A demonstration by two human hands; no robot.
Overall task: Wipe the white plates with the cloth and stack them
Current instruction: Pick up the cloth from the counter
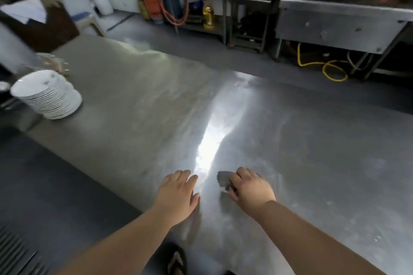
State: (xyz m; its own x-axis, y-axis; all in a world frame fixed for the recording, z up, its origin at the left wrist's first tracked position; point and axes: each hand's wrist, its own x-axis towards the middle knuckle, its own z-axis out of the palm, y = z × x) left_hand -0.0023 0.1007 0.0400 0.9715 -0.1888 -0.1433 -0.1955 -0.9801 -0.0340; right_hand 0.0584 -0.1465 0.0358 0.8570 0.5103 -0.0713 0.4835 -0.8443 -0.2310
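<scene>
The cloth (pixel 223 179), grey and bunched, lies on the steel table (pixel 312 152) under the curled fingers of the right hand (pixel 250 190), which grip it. Just beside it the left hand (pixel 178 194) rests flat on the table, fingers straight and close together. The white plates (pixel 48 96) stand in one stack at the table's far left edge, well apart from both hands.

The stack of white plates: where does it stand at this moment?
In the head view, the stack of white plates stands at the far left of the steel table, close to its left edge.
</scene>
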